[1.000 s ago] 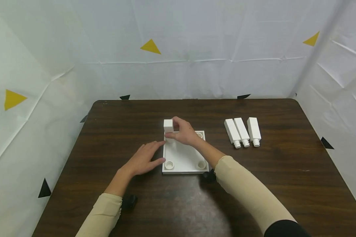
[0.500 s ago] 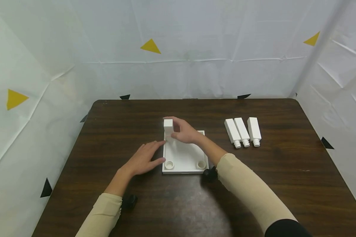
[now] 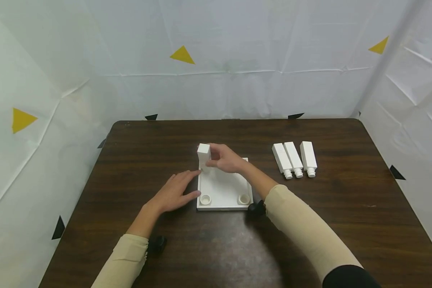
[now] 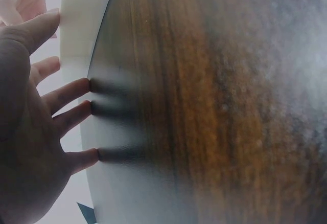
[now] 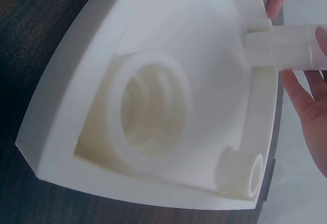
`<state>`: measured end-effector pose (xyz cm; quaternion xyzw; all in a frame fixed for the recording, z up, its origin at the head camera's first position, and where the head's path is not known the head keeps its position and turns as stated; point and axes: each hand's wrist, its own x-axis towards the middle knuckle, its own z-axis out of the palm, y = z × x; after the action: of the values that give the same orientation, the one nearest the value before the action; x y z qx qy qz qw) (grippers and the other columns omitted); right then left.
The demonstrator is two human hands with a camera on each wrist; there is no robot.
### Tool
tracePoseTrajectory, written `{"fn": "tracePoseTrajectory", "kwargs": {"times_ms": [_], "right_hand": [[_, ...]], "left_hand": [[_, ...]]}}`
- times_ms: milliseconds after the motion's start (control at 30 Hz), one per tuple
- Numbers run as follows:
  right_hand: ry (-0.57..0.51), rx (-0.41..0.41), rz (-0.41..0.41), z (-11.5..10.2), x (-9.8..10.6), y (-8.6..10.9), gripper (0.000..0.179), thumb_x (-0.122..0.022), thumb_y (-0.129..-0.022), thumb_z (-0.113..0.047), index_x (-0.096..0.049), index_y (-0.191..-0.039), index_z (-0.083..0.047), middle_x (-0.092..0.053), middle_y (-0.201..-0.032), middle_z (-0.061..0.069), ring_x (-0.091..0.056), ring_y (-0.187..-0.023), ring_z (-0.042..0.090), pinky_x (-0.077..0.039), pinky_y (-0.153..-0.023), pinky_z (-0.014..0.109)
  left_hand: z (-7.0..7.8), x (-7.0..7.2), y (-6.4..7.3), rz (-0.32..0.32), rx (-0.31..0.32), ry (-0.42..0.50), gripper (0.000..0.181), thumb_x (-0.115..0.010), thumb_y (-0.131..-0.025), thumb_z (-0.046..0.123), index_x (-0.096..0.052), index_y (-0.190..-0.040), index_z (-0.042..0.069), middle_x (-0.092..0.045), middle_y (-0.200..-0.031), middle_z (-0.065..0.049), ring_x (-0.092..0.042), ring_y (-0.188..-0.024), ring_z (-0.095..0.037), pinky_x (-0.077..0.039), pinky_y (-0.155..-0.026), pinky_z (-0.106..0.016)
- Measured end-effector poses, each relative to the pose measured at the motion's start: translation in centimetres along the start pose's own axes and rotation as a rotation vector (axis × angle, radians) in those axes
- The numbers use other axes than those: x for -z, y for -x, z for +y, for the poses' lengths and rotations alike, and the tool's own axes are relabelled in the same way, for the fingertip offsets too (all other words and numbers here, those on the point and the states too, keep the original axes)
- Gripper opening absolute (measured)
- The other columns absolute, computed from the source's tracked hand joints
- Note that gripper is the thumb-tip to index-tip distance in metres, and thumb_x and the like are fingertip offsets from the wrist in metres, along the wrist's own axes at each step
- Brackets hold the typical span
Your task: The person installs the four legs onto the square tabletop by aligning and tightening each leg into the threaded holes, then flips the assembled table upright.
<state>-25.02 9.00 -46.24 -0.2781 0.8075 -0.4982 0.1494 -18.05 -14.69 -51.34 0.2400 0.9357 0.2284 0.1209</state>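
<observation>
While the left hand (image 3: 175, 191), fingers straight, touches the tray (image 3: 224, 189) at nine o'clock, apparently to steady it, the right hand (image 3: 227, 159) grips a post (image 3: 204, 153) at the eleven o'clock corner, seemingly to hold it upright.

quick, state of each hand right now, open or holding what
Left hand: open, at the left edge of the white tray.
Right hand: holding the white leg at the tray's far left corner.
</observation>
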Motion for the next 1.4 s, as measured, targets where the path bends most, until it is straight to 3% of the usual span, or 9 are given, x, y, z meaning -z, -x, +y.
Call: {"fn": "tracePoseTrajectory", "kwargs": {"times_ms": [267,667,1067,1233,1400], "right_hand": [[-0.018,-0.028,0.021,0.0,-0.1,0.1,0.043,-0.069,-0.088,0.003,-0.057,-0.129,-0.002,-0.062,-0.126,0.013,-0.057,-0.122,0.028,-0.046,-0.100,0.037],[-0.044,0.005,0.071,0.5,-0.4,0.2,0.041,-0.072,-0.086,0.003,-0.061,-0.125,0.000,-0.066,-0.121,0.015,-0.061,-0.117,0.028,-0.048,-0.097,0.038],[0.076,-0.050,0.091,0.3,-0.3,0.6,0.043,-0.078,-0.085,-0.009,-0.063,-0.125,-0.007,-0.066,-0.122,0.010,-0.061,-0.116,0.026,-0.046,-0.100,0.041],[0.034,-0.067,0.082,0.4,1.1,1.7,0.055,-0.078,-0.084,-0.010,-0.056,-0.135,-0.005,-0.063,-0.126,0.012,-0.061,-0.116,0.030,-0.047,-0.099,0.044],[-0.002,-0.110,0.214,0.2,4.3,3.7,0.042,-0.071,-0.091,-0.015,-0.061,-0.129,-0.001,-0.068,-0.115,0.015,-0.066,-0.104,0.027,-0.053,-0.089,0.040]], "left_hand": [[0.0,0.0,0.0,-0.008,0.002,0.002,0.072,-0.054,-0.093,0.060,-0.030,-0.154,0.030,-0.033,-0.157,-0.002,-0.025,-0.146,-0.025,-0.014,-0.114,-0.060],[-0.2,-0.2,-0.2,-0.011,-0.002,-0.016,0.073,-0.052,-0.093,0.063,-0.030,-0.154,0.031,-0.033,-0.157,-0.002,-0.025,-0.146,-0.024,-0.015,-0.114,-0.060],[-0.4,-0.3,-0.2,-0.001,-0.006,-0.016,0.072,-0.052,-0.092,0.063,-0.031,-0.153,0.031,-0.035,-0.156,-0.002,-0.028,-0.144,-0.023,-0.016,-0.114,-0.059],[-0.4,-0.3,-0.2,0.002,-0.011,-0.018,0.072,-0.052,-0.092,0.063,-0.030,-0.154,0.032,-0.036,-0.155,-0.002,-0.028,-0.144,-0.023,-0.016,-0.114,-0.059],[-0.4,-0.4,-0.2,0.001,-0.010,-0.022,0.073,-0.051,-0.092,0.065,-0.028,-0.154,0.034,-0.035,-0.156,0.000,-0.028,-0.144,-0.020,-0.016,-0.115,-0.057]]}}
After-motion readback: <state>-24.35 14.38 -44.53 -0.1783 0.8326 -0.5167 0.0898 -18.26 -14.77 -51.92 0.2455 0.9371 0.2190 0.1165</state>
